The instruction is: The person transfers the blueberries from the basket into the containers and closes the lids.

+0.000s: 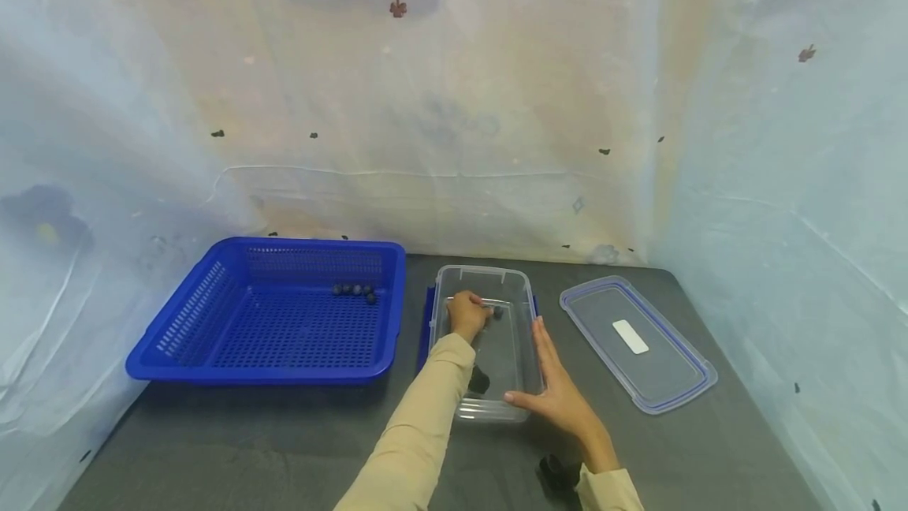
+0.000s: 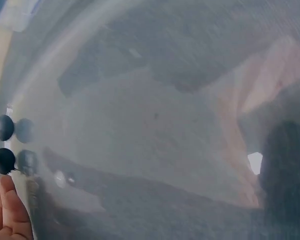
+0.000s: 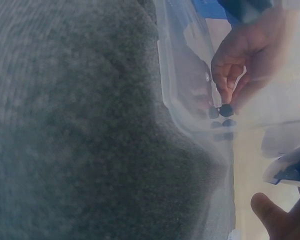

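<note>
A clear plastic box [image 1: 505, 357] with blue side clips stands mid-table, its top uncovered. Inside it, near the far end, my left hand [image 1: 467, 315] reaches down with fingertips at a small dark blueberry [image 3: 226, 110]. Thumb and finger pinch this berry in the right wrist view. Right beside it sits another blueberry [image 1: 498, 311]; the box wall mirrors both in the left wrist view. My right hand [image 1: 563, 397] lies along the box's right side, fingers straight against the wall and thumb stretched over the near right rim.
Left of the box stands a blue perforated basket [image 1: 262, 375] with several blueberries [image 1: 355, 290] toward its back right. On the right lies a clear lid [image 1: 667, 369] with a blue seal and a white label. Plastic sheeting [image 1: 454, 203] hangs behind the grey table [image 1: 284, 448].
</note>
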`<action>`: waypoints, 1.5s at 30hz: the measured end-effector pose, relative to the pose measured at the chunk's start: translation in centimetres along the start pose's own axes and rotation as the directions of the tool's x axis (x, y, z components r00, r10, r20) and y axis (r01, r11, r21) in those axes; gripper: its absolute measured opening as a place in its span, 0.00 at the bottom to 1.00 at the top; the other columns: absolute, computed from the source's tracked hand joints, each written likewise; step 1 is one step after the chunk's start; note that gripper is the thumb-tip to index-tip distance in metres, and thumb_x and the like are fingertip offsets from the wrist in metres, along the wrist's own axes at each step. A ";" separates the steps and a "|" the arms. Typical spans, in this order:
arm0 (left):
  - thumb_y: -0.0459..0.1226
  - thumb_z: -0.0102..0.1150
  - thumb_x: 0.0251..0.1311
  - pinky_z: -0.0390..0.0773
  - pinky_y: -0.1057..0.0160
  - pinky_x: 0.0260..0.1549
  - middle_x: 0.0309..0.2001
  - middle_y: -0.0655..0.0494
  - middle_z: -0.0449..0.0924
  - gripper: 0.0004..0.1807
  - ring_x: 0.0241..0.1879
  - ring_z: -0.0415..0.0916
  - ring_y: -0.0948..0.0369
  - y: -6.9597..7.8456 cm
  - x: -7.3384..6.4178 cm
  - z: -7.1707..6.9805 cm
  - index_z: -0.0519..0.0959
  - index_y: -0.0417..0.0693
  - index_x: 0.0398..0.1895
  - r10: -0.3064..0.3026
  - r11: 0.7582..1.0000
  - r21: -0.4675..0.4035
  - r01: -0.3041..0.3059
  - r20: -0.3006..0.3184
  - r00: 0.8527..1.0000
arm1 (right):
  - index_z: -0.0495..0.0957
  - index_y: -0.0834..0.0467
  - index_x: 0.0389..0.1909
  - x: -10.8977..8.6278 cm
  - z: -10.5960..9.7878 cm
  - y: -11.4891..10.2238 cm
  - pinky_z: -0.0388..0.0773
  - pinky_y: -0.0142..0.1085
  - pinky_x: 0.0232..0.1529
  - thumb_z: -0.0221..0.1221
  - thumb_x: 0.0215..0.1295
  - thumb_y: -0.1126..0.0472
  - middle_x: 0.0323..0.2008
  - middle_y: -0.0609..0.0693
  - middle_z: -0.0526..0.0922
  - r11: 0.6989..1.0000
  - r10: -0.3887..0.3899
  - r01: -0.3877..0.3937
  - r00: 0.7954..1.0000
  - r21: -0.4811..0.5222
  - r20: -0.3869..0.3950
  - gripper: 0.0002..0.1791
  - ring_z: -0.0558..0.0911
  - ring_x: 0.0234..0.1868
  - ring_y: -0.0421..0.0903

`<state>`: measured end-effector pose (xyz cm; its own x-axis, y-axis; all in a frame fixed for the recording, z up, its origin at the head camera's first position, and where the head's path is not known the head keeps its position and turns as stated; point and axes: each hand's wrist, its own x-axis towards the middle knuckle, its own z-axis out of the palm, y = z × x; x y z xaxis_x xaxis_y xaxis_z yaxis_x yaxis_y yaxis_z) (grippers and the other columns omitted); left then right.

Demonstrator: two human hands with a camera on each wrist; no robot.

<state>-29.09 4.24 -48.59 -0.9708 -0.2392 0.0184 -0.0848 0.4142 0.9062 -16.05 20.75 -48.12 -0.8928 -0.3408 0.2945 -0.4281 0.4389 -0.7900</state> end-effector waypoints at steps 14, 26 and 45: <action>0.38 0.71 0.54 0.76 0.54 0.42 0.36 0.50 0.82 0.13 0.41 0.76 0.51 2.6 0.2 -1.7 0.83 0.39 0.38 -0.035 0.993 -0.106 0.042 0.070 0.997 | 0.35 0.63 0.76 0.0 0.1 0.3 0.50 0.68 0.60 0.75 0.46 0.54 0.75 0.64 0.34 1.000 -0.007 0.007 1.000 -0.017 -0.014 0.68 0.40 0.72 0.67; 0.35 0.67 0.54 0.78 0.59 0.37 0.35 0.52 0.84 0.08 0.37 0.79 0.55 4.0 0.7 -2.9 0.83 0.40 0.36 0.081 0.984 -0.168 -0.063 0.101 0.992 | 0.34 0.59 0.77 -0.1 0.0 0.1 0.50 0.67 0.61 0.74 0.47 0.53 0.76 0.56 0.32 1.000 0.026 -0.026 1.000 0.014 -0.002 0.68 0.40 0.73 0.64; 0.39 0.58 0.63 0.77 0.58 0.42 0.42 0.55 0.81 0.11 0.45 0.77 0.56 7.3 0.0 -6.6 0.83 0.45 0.44 0.287 0.953 -0.176 -0.248 0.255 0.923 | 0.35 0.59 0.77 -0.1 -0.2 0.2 0.50 0.68 0.61 0.74 0.47 0.53 0.76 0.56 0.33 1.000 0.023 -0.023 1.000 0.003 -0.003 0.67 0.41 0.73 0.65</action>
<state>-28.26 1.46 -39.17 -0.9779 0.1225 0.1696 0.1994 0.2997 0.9330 -16.05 20.98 -48.19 -0.9027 -0.3280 0.2784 -0.4074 0.4438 -0.7982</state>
